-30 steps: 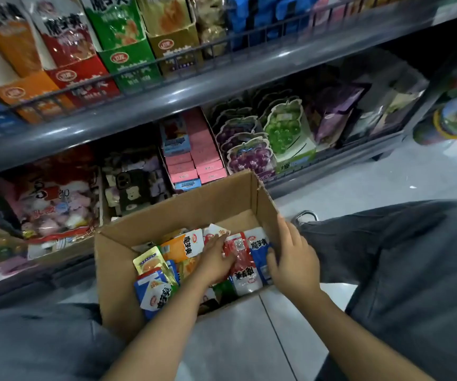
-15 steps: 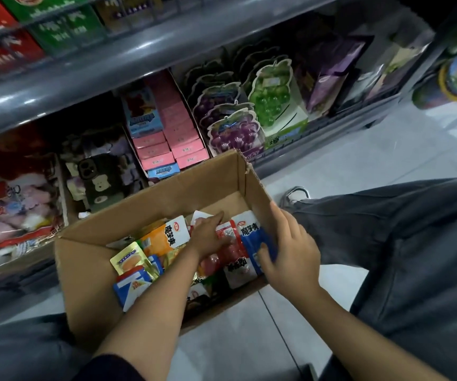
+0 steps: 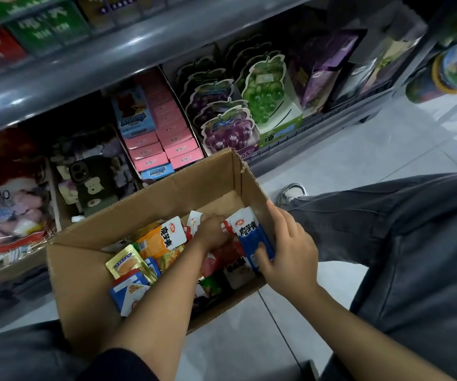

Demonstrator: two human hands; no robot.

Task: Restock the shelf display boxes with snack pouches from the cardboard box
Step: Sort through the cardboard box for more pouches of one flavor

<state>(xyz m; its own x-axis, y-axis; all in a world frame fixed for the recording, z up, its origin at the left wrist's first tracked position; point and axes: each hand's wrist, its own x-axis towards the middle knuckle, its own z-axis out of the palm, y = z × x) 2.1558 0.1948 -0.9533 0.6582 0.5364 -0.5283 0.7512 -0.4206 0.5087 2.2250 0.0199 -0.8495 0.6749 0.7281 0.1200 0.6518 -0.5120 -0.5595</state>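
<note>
Head view: right hand (image 3: 288, 251) pinches blue pouch (image 3: 252, 235) at box's (image 3: 84, 273) 3 o'clock. Left hand (image 3: 212, 233) digs in, grip can't tell. Pouches look light, floppy, slippy; grab edges.

An open brown cardboard box (image 3: 84, 270) sits on the floor in front of the shelf, flaps up, with snack pouches heaped loosely in its near half. A blue-and-white pouch (image 3: 252, 237) stands tilted against the right wall. An orange pouch (image 3: 161, 240) lies flat mid-pile, a gold one (image 3: 125, 264) beside it, and red ones (image 3: 227, 254), seemingly overlapping, below.
</note>
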